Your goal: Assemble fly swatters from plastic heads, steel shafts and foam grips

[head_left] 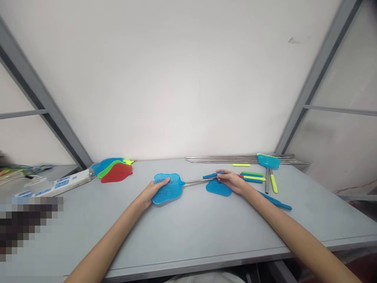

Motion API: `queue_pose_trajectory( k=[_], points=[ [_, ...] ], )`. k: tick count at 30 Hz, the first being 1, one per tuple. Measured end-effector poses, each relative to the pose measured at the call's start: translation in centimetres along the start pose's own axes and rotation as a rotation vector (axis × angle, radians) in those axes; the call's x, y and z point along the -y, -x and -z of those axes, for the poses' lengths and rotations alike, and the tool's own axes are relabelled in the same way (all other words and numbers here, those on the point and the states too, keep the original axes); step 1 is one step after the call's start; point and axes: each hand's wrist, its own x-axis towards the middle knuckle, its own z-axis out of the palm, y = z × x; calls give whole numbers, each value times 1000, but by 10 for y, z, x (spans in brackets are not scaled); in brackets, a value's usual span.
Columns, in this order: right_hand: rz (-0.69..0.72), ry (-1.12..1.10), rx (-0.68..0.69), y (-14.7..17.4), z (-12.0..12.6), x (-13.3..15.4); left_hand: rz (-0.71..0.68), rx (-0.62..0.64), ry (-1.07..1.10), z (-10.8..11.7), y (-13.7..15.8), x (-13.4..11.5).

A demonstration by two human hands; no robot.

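Note:
My left hand (150,192) grips the blue mesh head of a fly swatter (171,192), thumb on top and fingers hidden underneath. A thin metal rod (198,181) runs from the head's neck to my right hand (232,181), whose fingertips pinch its far part. Just below the right fingers lies another blue swatter head (218,189) on the table, partly covered by the hand. Beside that hand are several coloured handle grips, among them a green one (251,173) and a yellow one (255,179).
Several long metal rods (212,158) lie along the wall. A blue swatter head (268,161) rests at the right. Blue grips (277,201) lie near my right forearm. At the left are stacked swatter heads, a red one (116,173) in front, and a power strip (67,184).

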Motion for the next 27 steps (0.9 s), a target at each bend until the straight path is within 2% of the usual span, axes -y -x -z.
queue_pose_trajectory(
  k=[7,13,16,17,18,19,21,23,24,27],
  points=[
    [22,-52,-68,-6,2,-2,-39,49,-54,-1,-2,3],
    [58,-36,-213,-10,-1,-6,-94,-13,-143,-1,-8,7],
    [90,-6,-259,-9,-6,-8,-186,-190,-295,6,-11,6],
    [99,6,-265,-9,-7,-9,-247,-326,-471,10,-12,5],
    [106,18,-263,-9,-8,-9,-286,-403,-625,15,-14,4],
    [113,30,-255,-10,-8,-9,-310,-424,-740,20,-15,3],
    [125,54,-232,-11,-6,-9,-294,-377,-906,34,-19,1],
    [144,78,-224,-13,-2,-8,-271,-187,-1042,47,-23,0],
    [156,91,-230,-14,1,-7,-264,-152,-1056,53,-25,1],
    [203,118,-260,-16,6,-4,-251,-159,-1077,64,-29,4]
  ],
)
